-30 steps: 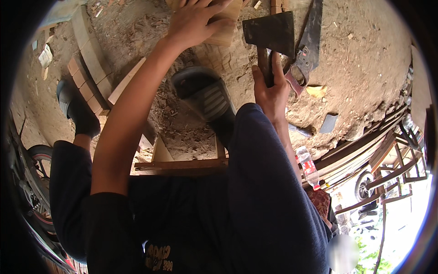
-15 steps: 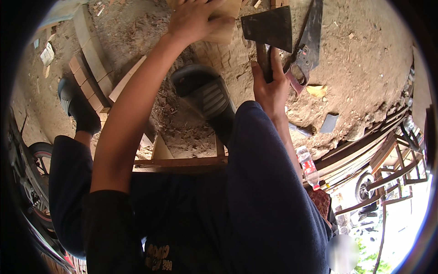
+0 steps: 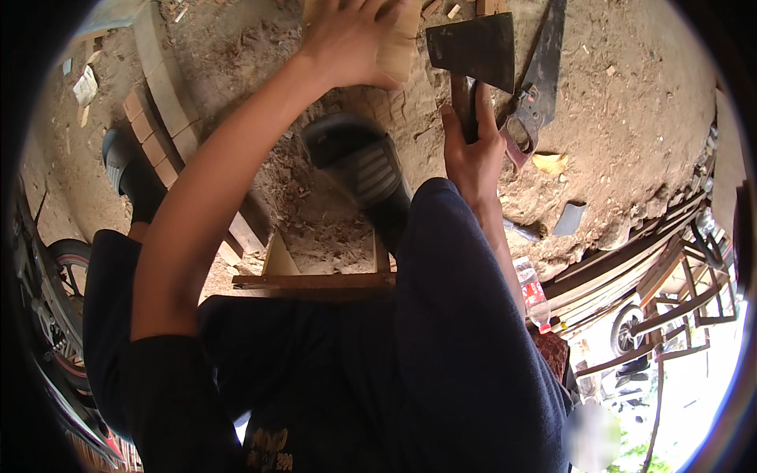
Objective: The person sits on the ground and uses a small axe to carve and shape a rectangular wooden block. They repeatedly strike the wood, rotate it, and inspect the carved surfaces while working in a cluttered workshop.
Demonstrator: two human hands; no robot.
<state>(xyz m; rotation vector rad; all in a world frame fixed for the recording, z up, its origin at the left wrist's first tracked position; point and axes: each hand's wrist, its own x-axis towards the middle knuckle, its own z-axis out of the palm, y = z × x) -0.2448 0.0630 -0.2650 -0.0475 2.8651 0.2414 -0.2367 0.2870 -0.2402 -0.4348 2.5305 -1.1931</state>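
Note:
At the top centre my left hand point(image 3: 343, 43) grips a pale wooden block point(image 3: 400, 49), its thumb along the near edge; the frame's top edge cuts off part of both. Beneath the block is a rough, light-brown surface that may be a log. My right hand point(image 3: 476, 162) is wrapped round the handle of a hatchet point(image 3: 471, 54), close below its wide dark blade. The blade is raised just right of the block, apart from it. A handsaw point(image 3: 544, 75) with a worn reddish handle lies on the dirt right of the hatchet.
My sandalled foot point(image 3: 359, 162) is close below the block. Cut wood pieces point(image 3: 151, 130) lie in rows at left. A wooden frame point(image 3: 315, 281) is between my legs. To the right are a plastic bottle point(image 3: 534, 296), a grey flat piece point(image 3: 569, 218) and stacked planks point(image 3: 615, 260). A motorcycle point(image 3: 51, 331) stands far left.
The hatchet in my right hand and the block under my left hand sit slightly further right and lower in view. My left elbow has swung outward to the left.

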